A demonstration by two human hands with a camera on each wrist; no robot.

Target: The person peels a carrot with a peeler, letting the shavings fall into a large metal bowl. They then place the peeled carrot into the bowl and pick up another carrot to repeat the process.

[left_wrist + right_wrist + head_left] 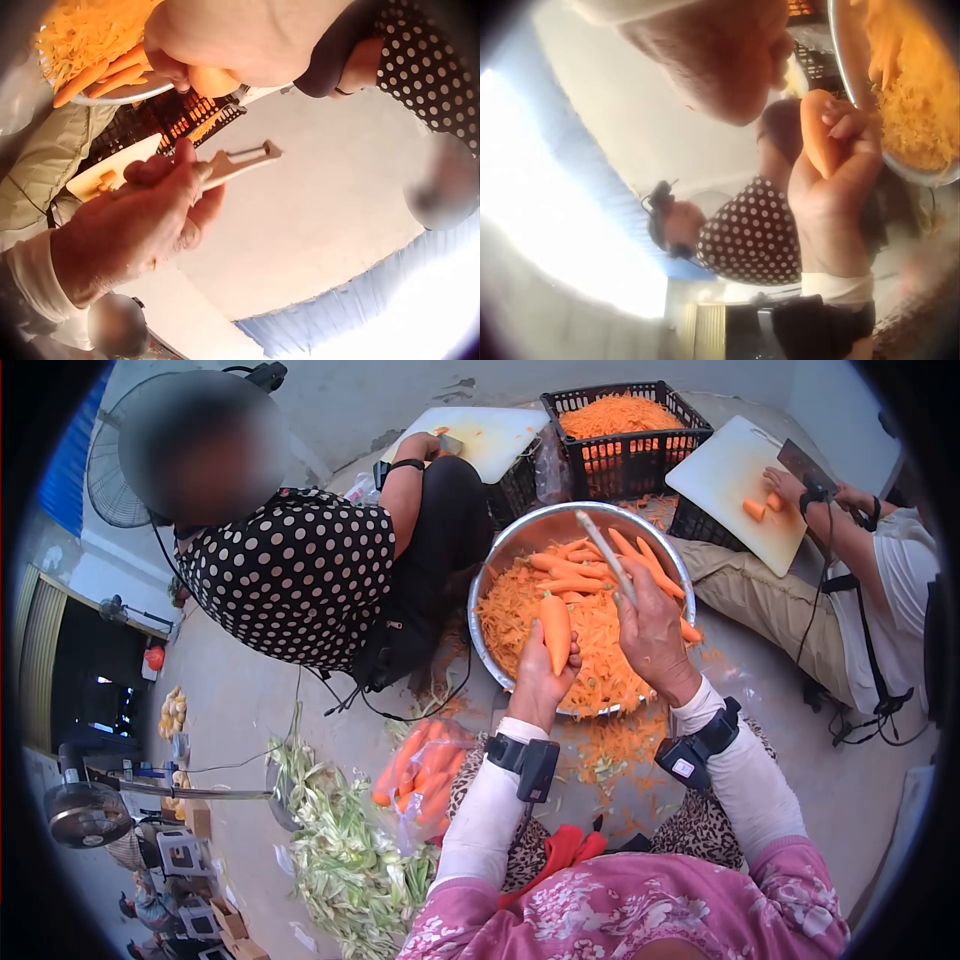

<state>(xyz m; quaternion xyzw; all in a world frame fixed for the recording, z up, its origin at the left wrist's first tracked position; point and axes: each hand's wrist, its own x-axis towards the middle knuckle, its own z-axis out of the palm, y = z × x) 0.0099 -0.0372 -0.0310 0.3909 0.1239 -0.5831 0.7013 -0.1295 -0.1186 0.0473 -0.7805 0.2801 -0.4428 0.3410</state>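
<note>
My left hand (543, 682) grips a peeled carrot (555, 632) by its lower part, over the near side of a large metal bowl (482, 622). In the right wrist view the fingers curl round that carrot (821, 135). To its right, my right hand (652, 630) holds a peeler (606, 556) by its handle. The left wrist view shows the peeler's blade end (251, 154) pointing away from the fingers, apart from the carrot. Inside the bowl lie orange shreds (510, 610) and several whole peeled carrots (570, 568).
A bag of carrots (425, 770) and a heap of pale green leafy scraps (350, 850) lie at left. Beyond the bowl stands a black crate (640, 460) of shredded carrot. Two people sit at cutting boards (500, 435), one with a cleaver (803, 466) at right.
</note>
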